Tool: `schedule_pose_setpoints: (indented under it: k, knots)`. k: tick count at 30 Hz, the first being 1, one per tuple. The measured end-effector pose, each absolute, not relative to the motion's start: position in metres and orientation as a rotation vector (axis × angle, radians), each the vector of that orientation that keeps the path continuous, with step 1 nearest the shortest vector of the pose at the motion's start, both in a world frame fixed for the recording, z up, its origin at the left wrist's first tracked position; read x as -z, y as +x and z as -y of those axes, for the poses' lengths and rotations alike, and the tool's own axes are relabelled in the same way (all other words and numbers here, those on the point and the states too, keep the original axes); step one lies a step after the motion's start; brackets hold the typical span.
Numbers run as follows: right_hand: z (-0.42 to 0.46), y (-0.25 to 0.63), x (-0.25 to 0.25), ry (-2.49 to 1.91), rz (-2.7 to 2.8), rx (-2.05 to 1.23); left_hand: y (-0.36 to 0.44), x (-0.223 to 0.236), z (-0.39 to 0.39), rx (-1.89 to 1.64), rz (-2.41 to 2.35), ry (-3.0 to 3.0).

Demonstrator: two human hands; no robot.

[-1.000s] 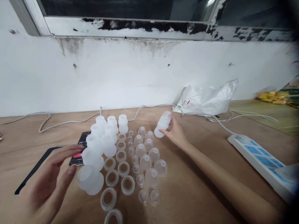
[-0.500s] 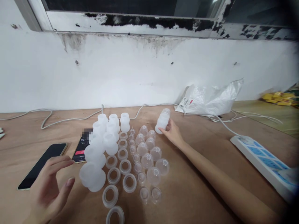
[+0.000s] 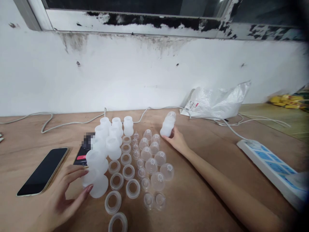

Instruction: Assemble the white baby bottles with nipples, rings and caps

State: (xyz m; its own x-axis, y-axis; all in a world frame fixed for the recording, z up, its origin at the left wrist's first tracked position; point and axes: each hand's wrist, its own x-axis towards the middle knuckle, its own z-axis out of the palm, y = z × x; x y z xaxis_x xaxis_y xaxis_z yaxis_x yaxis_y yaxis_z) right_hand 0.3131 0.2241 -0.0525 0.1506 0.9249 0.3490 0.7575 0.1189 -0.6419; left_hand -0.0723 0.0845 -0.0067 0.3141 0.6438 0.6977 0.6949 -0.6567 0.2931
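Observation:
At the left, the thumb and fingers of my left hand close about the upper part of the nearest frosted white baby bottle, which has no cap on it. Over at the far right of the parts, my right hand is at the base of another baby bottle wearing a clear dome cap; it stands upright with thumb and fingers against its lower part. Between the hands lie rows of clear collar rings, small clear nipples and clear dome caps. More uncapped bottles stand in rows behind my left hand.
Left of the bottles lie a dark phone and a second phone, partly hidden. A white cable runs along the wall. To the right are a plastic bag and a power strip.
My left hand has moved right onto the nearest bottle, its fingers now around it. My right thumb has slid slightly lower on the capped bottle, which stays in place.

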Motion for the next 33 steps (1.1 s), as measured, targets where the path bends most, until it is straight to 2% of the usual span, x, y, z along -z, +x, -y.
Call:
schedule_pose_setpoints:
  k: [3, 9, 24, 33]
  knots:
    - [-0.225, 0.322, 0.052, -1.764, 1.596, -0.225, -0.078, 0.005, -0.086, 1.185, 1.114, -2.532]
    - [-0.226, 0.335, 0.054, -1.867, 1.556, -0.178, -0.077, 0.003, -0.086, 1.122, 1.089, -2.528]
    - [-0.222, 0.326, 0.049, -1.755, 1.778, -0.248, -0.078, 0.001, -0.087, 1.060, 1.064, -2.525]
    - [-0.223, 0.326, 0.051, -1.797, 1.862, -0.157, -0.079, 0.002, -0.088, 1.068, 1.070, -2.475]
